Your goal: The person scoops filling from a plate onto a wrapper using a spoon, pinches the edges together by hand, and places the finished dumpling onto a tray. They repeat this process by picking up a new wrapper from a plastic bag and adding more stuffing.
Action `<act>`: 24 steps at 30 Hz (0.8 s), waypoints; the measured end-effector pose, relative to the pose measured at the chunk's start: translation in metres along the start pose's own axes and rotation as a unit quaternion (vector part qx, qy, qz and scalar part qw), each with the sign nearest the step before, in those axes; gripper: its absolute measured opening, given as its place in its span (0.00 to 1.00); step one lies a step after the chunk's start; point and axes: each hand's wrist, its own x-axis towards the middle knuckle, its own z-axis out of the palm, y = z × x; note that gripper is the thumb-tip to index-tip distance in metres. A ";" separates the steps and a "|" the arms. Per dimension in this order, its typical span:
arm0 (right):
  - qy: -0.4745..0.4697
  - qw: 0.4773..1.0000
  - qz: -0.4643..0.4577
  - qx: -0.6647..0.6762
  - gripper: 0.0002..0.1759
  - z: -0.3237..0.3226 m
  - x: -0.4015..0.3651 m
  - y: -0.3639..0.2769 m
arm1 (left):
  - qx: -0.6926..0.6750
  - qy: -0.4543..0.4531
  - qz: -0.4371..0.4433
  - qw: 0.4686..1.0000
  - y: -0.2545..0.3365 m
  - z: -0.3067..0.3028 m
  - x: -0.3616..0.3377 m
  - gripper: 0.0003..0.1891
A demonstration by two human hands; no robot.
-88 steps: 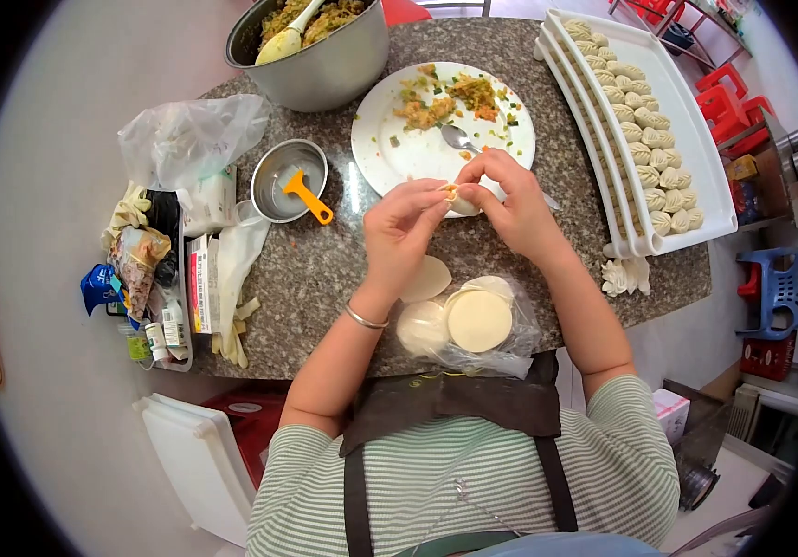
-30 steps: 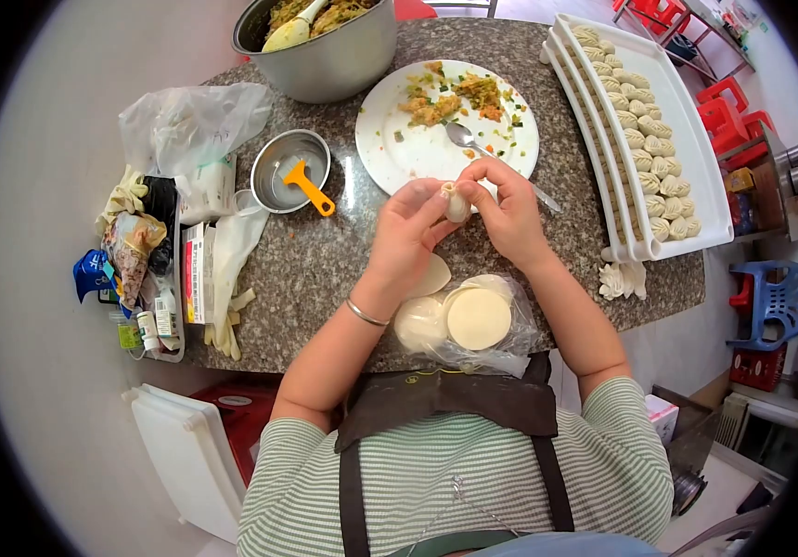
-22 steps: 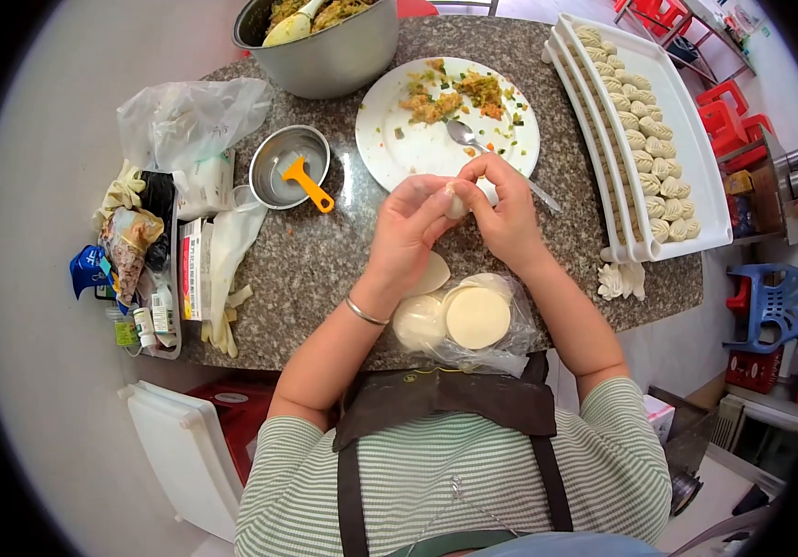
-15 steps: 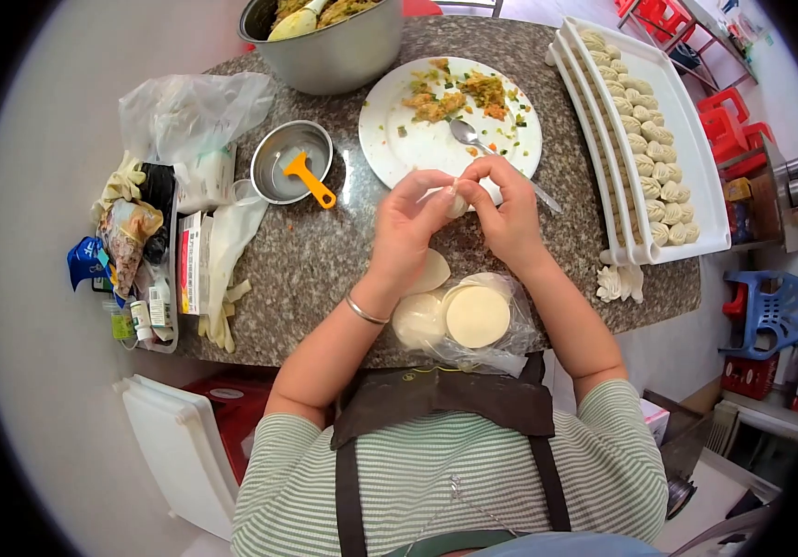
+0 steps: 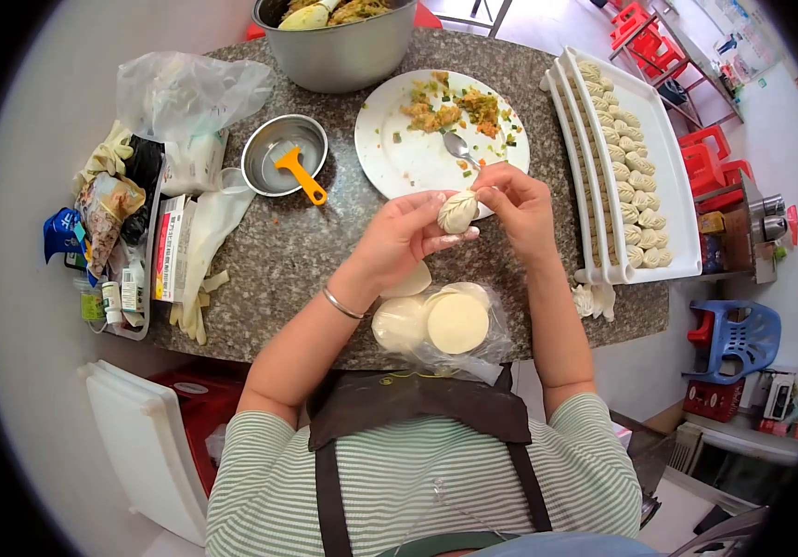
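Between my two hands is a pleated dumpling (image 5: 457,213), its folds facing up. My left hand (image 5: 405,232) cradles it from the left and below, with white flour on the fingertips. The fingers of my right hand (image 5: 516,206) pinch its tip at the upper right. Just beyond is a white plate (image 5: 385,144) with scattered filling (image 5: 481,110) and a metal spoon (image 5: 457,147). Nearer my body, round wrappers (image 5: 457,323) lie stacked on a plastic bag (image 5: 503,348), and a loose one (image 5: 407,281) sits partly under my left wrist.
Stacked white trays (image 5: 682,186) with rows of dumplings (image 5: 638,186) stand at the right. A large pot (image 5: 343,56) is at the back. On the left are a metal bowl (image 5: 260,176) with an orange-handled scraper (image 5: 301,176), plastic bags (image 5: 186,93) and a filled bin (image 5: 144,306).
The dumpling has come into fuller view, turned with its pleats up. My left hand has opened out beneath it, and my right hand has shifted to its tip. The whole view has turned slightly.
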 end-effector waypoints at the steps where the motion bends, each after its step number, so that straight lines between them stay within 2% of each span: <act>1: -0.003 1.000 -0.019 -0.002 0.06 -0.002 -0.001 0.003 | -0.005 -0.008 -0.013 1.000 0.000 0.000 0.000 0.18; 5: 0.001 1.000 -0.016 -0.023 0.12 -0.005 -0.004 0.000 | -0.005 -0.009 -0.020 1.000 0.004 0.003 -0.001 0.17; 8: -0.084 0.982 -0.038 -0.166 0.27 0.005 -0.012 -0.041 | 0.060 0.013 -0.008 0.998 0.002 0.009 -0.005 0.18; 9: -0.122 0.947 -0.079 -0.288 0.26 0.003 -0.013 -0.051 | 0.089 0.014 0.002 0.996 0.000 0.009 -0.007 0.19; 11: -0.156 0.936 -0.092 -0.301 0.25 -0.005 -0.011 -0.068 | 0.121 -0.020 0.007 0.992 0.002 0.018 -0.005 0.19; 13: -0.102 0.946 -0.058 -0.302 0.21 -0.028 0.002 -0.086 | 0.146 -0.006 -0.014 0.989 0.013 0.031 -0.013 0.19; 15: 0.021 0.950 -0.070 -0.303 0.20 -0.078 0.033 -0.086 | 0.262 -0.035 0.068 0.962 0.016 0.029 -0.017 0.19; 17: 0.123 0.943 0.006 -0.310 0.20 -0.153 0.069 -0.079 | 0.404 0.005 0.102 0.909 0.016 0.023 -0.027 0.17; 19: 0.208 0.918 -0.003 -0.338 0.20 -0.235 0.098 -0.051 | 0.587 0.046 0.119 0.799 0.022 0.023 -0.041 0.13; 20: 0.243 0.890 0.019 -0.385 0.19 -0.268 0.106 -0.035 | 0.592 0.043 0.131 0.794 0.019 0.016 -0.048 0.13; 21: 0.278 0.859 0.042 -0.429 0.18 -0.293 0.113 -0.022 | 0.661 0.055 0.157 0.732 0.013 0.005 -0.052 0.14; 22: 0.282 0.859 0.031 -0.426 0.18 -0.308 0.118 -0.010 | 0.723 0.068 0.180 0.663 0.009 -0.001 -0.056 0.14; 23: 0.254 0.861 0.080 -0.434 0.18 -0.318 0.121 0.001 | 0.731 0.077 0.168 0.657 0.008 0.000 -0.060 0.16; 24: 0.223 0.860 0.130 -0.440 0.17 -0.323 0.124 0.004 | 0.753 0.083 0.177 0.628 0.003 -0.005 -0.062 0.16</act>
